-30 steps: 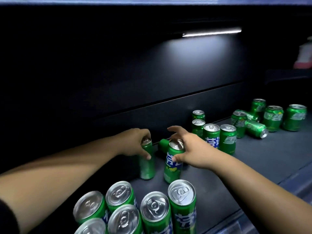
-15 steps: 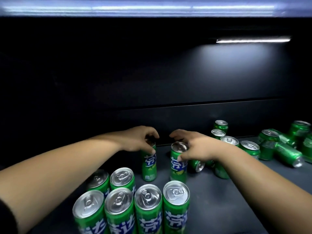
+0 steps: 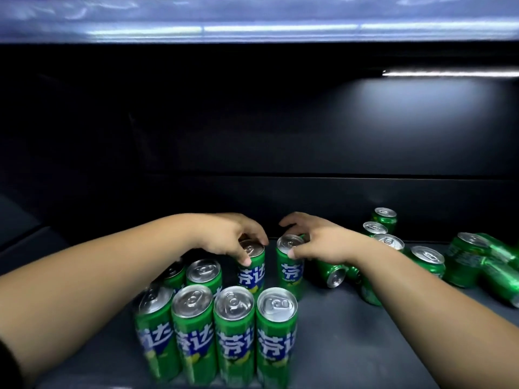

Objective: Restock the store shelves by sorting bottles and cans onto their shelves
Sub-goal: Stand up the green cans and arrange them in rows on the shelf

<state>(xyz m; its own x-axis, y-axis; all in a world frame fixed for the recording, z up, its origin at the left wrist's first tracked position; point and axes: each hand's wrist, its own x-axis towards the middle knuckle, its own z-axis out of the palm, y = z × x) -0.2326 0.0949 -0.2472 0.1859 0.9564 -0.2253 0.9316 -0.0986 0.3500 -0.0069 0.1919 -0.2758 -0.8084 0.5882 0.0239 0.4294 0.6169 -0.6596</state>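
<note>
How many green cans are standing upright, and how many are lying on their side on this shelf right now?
Upright green cans: 13
Green cans lying on their side: 3
Total: 16 in view; the far right edge is blurred.

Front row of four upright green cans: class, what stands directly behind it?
Two loose upright cans on the left; the left hand grips a third can, the right hand a fourth can. The front row hides their bases.

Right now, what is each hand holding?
Left hand: holding the left upright can by its top.
Right hand: holding the right upright can by its top.
</note>
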